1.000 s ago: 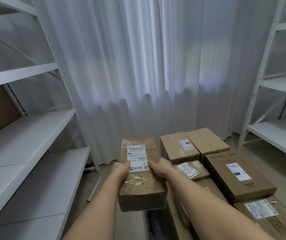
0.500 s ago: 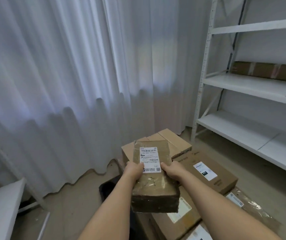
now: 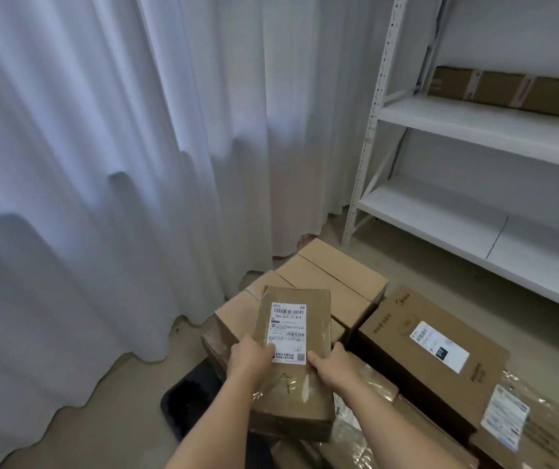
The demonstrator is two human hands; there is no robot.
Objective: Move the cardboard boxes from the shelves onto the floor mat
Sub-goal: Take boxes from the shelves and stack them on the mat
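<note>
A taped cardboard box (image 3: 293,353) is being gripped by left hand (image 3: 249,358) and right hand (image 3: 330,365) above stacked boxes (image 3: 332,282) on the floor mat (image 3: 186,404).

Held between left hand (image 3: 250,358) and right hand (image 3: 330,365): small taped cardboard box (image 3: 293,360), white shipping label up, long axis pointing away. Beyond and under the hands, plain cardboard boxes (image 3: 335,275) packed side by side. Right of the right hand, large labelled box (image 3: 430,353) lying flat. Below the left hand, dark floor mat (image 3: 186,401). Far up right, long box (image 3: 515,91) on white shelves (image 3: 474,120).
</note>
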